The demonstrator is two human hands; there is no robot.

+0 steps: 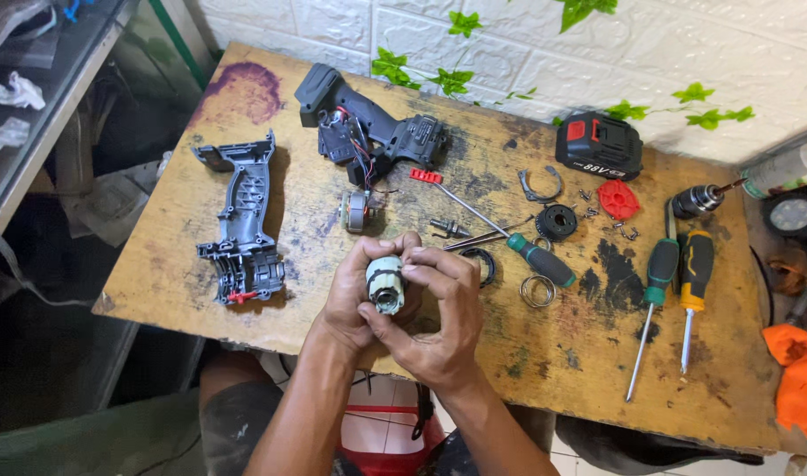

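Both hands meet at the near edge of the worn, stained wooden counter [245,291], closed around a small pale-green cylindrical gearbox housing with a metal end [386,285]. The left hand [355,295] cups it from the left, fingers curled behind it and thumb against its side. The right hand [438,322] wraps it from the right, fingertips resting on its top and thumb pressed just under its metal face. The housing sits between the 2 palms, its round end turned toward the camera, above the counter's front edge.

Left of the hands lies a grey plastic half-shell of a power-tool casing [242,220], open side up, with a small red part at its near end. Farther back rests the other black casing half with exposed red and black wires [368,132]. Just beyond the hands stands a small cylindrical electric motor [356,211]. A thin metal rod with a red T-handle [447,194] runs slantwise behind the right hand, next to a short green-handled tool [542,260] and 2 loose metal rings [537,291]. Further right are a black round gear piece [556,222], a red round plastic cap [618,199] and a black and red battery pack [599,145] near the white brick-pattern wall [509,35]. A green-handled screwdriver [654,300] and a yellow-and-black-handled screwdriver [692,291] lie side by side, tips toward the near edge, with a metal drill chuck [696,201] just behind them.
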